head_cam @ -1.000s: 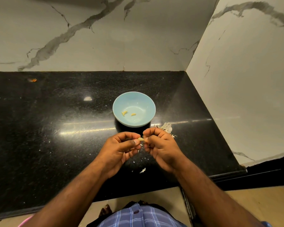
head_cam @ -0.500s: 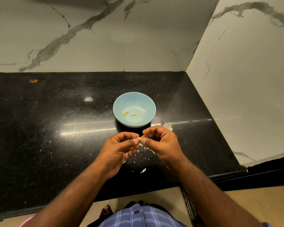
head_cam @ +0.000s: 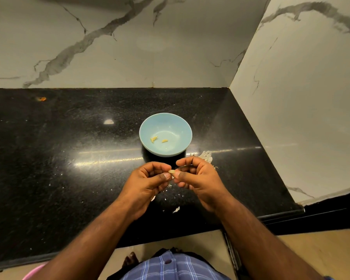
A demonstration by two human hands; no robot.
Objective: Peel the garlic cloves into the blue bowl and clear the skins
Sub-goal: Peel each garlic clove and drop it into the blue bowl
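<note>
Bowl [head_cam: 165, 134] on counter [head_cam: 69, 158], two cloves [head_cam: 159, 140] inside. Both hands [head_cam: 176, 178] just in front of bowl, pinching one clove [head_cam: 171, 171]. Probably skins [head_cam: 206, 155] front-right of bowl.

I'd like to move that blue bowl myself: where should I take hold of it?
Grip the bowl by its rim on the far or left side, coming from above. It stands upright and open, and both hands, left and right, crowd its near edge.
</note>
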